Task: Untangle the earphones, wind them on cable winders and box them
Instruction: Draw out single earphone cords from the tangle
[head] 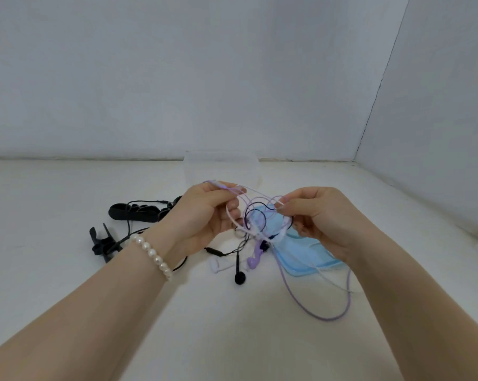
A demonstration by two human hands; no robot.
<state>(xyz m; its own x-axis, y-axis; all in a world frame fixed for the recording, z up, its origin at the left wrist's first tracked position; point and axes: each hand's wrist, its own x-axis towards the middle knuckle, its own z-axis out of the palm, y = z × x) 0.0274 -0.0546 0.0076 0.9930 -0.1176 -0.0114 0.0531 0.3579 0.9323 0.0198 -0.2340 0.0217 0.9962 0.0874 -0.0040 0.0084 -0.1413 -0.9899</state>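
Observation:
A tangle of earphones (pixel 255 218), purple, white and black cords knotted together, hangs between my two hands above the table. My left hand (pixel 204 215) pinches the purple plug end with thumb and fingers. My right hand (pixel 314 215) pinches a loop of the knot at its fingertips. A black earbud (pixel 239 277), a purple earbud (pixel 254 258) and a white earbud (pixel 214 265) dangle onto the table below. A purple cord (pixel 323 316) trails toward me on the right. Black cable winders (pixel 134 211) lie to the left.
A clear plastic box (pixel 221 167) stands behind my hands by the back wall. A blue lid (pixel 306 257) lies flat under the tangle, right of centre. Another black winder (pixel 103 243) rests at the left. Walls close off the back and right.

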